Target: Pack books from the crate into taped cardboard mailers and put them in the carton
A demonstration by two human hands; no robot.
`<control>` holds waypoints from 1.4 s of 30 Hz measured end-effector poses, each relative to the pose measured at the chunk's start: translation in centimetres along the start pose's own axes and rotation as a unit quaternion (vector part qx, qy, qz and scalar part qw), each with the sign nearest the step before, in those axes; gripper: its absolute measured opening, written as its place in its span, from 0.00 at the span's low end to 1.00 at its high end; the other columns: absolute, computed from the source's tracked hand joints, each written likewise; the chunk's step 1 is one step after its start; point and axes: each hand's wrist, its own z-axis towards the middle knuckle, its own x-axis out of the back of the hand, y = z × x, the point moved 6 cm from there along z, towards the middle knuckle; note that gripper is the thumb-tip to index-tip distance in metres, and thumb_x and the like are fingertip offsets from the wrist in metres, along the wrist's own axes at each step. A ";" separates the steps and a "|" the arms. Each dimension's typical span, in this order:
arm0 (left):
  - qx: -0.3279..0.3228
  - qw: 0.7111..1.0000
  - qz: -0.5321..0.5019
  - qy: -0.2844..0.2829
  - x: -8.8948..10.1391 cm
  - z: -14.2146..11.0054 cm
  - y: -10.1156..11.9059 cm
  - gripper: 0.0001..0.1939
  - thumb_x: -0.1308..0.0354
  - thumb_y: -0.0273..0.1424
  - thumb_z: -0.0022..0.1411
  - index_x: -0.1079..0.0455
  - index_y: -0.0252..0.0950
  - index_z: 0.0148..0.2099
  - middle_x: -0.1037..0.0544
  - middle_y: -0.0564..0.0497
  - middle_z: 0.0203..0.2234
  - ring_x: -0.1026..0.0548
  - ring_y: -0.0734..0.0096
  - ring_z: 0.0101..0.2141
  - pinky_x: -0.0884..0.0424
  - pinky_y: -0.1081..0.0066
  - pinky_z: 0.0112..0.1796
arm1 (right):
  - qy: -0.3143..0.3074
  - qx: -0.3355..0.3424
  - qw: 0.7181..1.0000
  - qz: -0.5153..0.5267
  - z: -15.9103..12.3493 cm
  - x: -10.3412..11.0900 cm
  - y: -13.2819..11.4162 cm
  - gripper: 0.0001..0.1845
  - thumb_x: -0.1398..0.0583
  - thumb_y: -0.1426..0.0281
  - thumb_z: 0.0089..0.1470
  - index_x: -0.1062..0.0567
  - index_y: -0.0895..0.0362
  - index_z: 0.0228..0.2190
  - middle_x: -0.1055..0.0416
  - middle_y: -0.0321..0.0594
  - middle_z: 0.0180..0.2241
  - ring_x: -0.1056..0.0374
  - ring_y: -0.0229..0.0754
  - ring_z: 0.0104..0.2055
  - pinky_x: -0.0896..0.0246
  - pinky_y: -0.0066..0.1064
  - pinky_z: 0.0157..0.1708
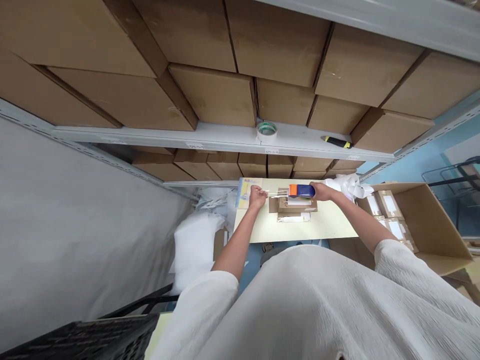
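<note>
My right hand grips an orange and blue tape dispenser held above a small cardboard box. A strip of clear tape stretches leftward from the dispenser to my left hand, whose fingers pinch its free end. The box lies on a pale yellow table, partly covered by the dispenser. A white label shows at the box's near side.
Shelves of cardboard boxes rise in front. A tape roll and a yellow-black utility knife lie on the shelf. At right stands an open carton holding small labelled boxes. White foam sheets are at left.
</note>
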 end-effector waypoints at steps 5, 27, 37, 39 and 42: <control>0.019 1.000 -0.001 0.012 0.2 0.0 -2.7 0.20 0.40 0.19 0.54 0.41 0.45 0.44 0.24 0.60 0.26 0.22 0.69 0.31 0.29 0.68 0.40 | -0.004 0.000 1.000 -0.020 0.5 -0.1 -0.6 0.17 0.28 0.69 0.53 0.29 0.53 0.41 0.19 0.44 0.42 0.24 0.47 0.39 0.39 0.30 0.32; 0.065 0.997 -0.027 -0.015 -6.5 -1.5 -7.5 0.18 0.36 0.22 0.60 0.29 0.42 0.50 0.21 0.53 0.32 0.19 0.62 0.40 0.26 0.64 0.46 | -0.023 -0.026 0.999 -0.042 0.8 0.0 -1.2 0.18 0.29 0.69 0.53 0.29 0.52 0.42 0.19 0.43 0.43 0.24 0.48 0.41 0.36 0.32 0.36; 0.016 1.000 0.009 -0.009 -6.1 -2.6 -6.2 0.17 0.38 0.25 0.64 0.30 0.42 0.54 0.20 0.51 0.37 0.20 0.62 0.43 0.26 0.63 0.49 | -0.022 -0.021 0.998 -0.049 1.1 -0.3 -0.9 0.18 0.28 0.67 0.53 0.30 0.52 0.42 0.19 0.43 0.43 0.25 0.47 0.40 0.36 0.31 0.36; 0.014 0.999 0.048 0.016 -5.9 -2.8 -5.9 0.19 0.37 0.25 0.64 0.30 0.42 0.55 0.20 0.47 0.44 0.20 0.59 0.48 0.26 0.60 0.51 | -0.022 -0.022 0.998 -0.047 1.0 -0.3 -0.9 0.19 0.28 0.67 0.54 0.29 0.52 0.42 0.19 0.43 0.44 0.25 0.47 0.41 0.36 0.31 0.36; -0.008 0.996 0.074 0.040 -5.5 -3.0 -5.3 0.13 0.38 0.26 0.63 0.29 0.41 0.50 0.21 0.44 0.50 0.21 0.59 0.52 0.26 0.59 0.54 | -0.021 -0.023 0.998 -0.047 0.9 -0.2 -1.0 0.19 0.28 0.66 0.54 0.29 0.52 0.43 0.19 0.44 0.45 0.24 0.48 0.42 0.35 0.32 0.37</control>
